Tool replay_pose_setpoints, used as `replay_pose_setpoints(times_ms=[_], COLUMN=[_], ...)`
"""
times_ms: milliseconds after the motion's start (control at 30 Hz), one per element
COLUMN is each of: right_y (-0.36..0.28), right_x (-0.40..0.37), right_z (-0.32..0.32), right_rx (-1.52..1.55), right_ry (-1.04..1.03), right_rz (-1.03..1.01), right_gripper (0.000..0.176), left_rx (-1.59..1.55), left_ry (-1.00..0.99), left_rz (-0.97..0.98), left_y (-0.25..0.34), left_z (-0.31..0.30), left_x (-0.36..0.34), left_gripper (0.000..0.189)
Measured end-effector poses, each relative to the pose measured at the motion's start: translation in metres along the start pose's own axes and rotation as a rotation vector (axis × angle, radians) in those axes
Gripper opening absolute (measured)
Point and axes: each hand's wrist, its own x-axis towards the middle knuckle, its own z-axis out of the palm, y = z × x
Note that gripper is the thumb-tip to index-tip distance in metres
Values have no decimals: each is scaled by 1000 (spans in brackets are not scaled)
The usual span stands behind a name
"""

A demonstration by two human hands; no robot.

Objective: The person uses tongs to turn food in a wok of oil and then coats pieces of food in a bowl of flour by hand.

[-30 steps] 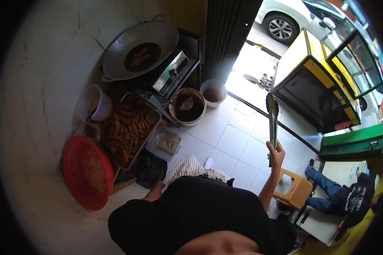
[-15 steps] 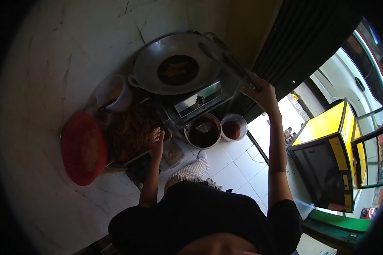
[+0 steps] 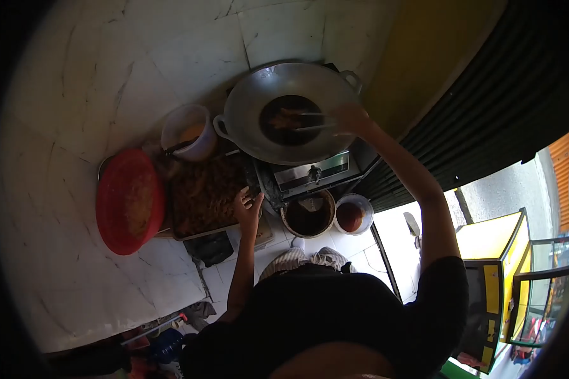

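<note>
My right hand (image 3: pixel 353 120) is closed around a pair of metal tongs (image 3: pixel 316 115), somewhat blurred, over the right side of a large wok (image 3: pixel 243 104). The tongs' two arms reach into the dark oil (image 3: pixel 289 137) at its bottom. Close to their tips lies a brownish piece of food (image 3: pixel 283 119). Thumb and fingers apart, my left hand (image 3: pixel 249 208) is empty beside the right edge of a tray (image 3: pixel 182 238) heaped with brown fried pieces (image 3: pixel 208 192).
A red basin (image 3: pixel 110 208) with pale contents and a translucent tub (image 3: pixel 203 145) stand left. Below the wok are the stove front (image 3: pixel 313 174), a dark-filled bucket (image 3: pixel 308 221) and a small bucket (image 3: pixel 354 215). A corrugated shutter (image 3: pixel 480 126) rises right.
My right hand has brought the tongs leftward and down from beside the wok's right rim into its middle. The left hand stays by the tray with fingers more spread. The view has shifted.
</note>
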Motion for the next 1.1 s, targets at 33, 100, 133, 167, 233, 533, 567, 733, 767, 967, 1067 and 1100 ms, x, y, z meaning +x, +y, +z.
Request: replay_pose_setpoints(times_ms=[33, 100, 133, 167, 233, 533, 567, 733, 767, 967, 1067, 1100], right_y=[3, 8, 10, 13, 17, 38, 39, 30, 28, 3, -6, -8], right_x=[9, 23, 30, 37, 48, 60, 57, 39, 36, 48, 68, 75], right_z=[5, 14, 17, 19, 22, 13, 12, -14, -16, -5, 13, 18], right_rx=[17, 12, 4, 7, 54, -3, -2, -55, -56, 9, 58, 67], right_ry=[13, 20, 25, 26, -23, -104, -106, -220, -220, -96, -54, -17], right_rz=[-50, -102, -142, -159, -142, -59, -67, -108, -110, -277, -258, -235], right_gripper=[46, 43, 40, 40, 37, 38, 38, 36, 36, 33, 32, 31], left_rx=[14, 31, -11, -54, -41, -29, -38, -38, -40, -68, -67, -65], left_ry=[20, 54, 53, 54, 77, 157, 157, 186, 195, 217, 221, 220], left_rz=[-28, -57, -70, -84, -111, -105, -122, -122, -132, -167, -135, -137], left_y=[5, 7, 4, 2, 9, 6, 5, 10, 11, 16, 5, 9], left_z=[1, 2, 2, 2, 3, 10, 11, 13, 14, 16, 16, 16], left_x=[-1, -1, 0, -1, -2, -5, -5, -9, -8, -10, -8, -9], left_gripper=[53, 53, 53, 53, 53, 50, 50, 49, 48, 48, 48, 48])
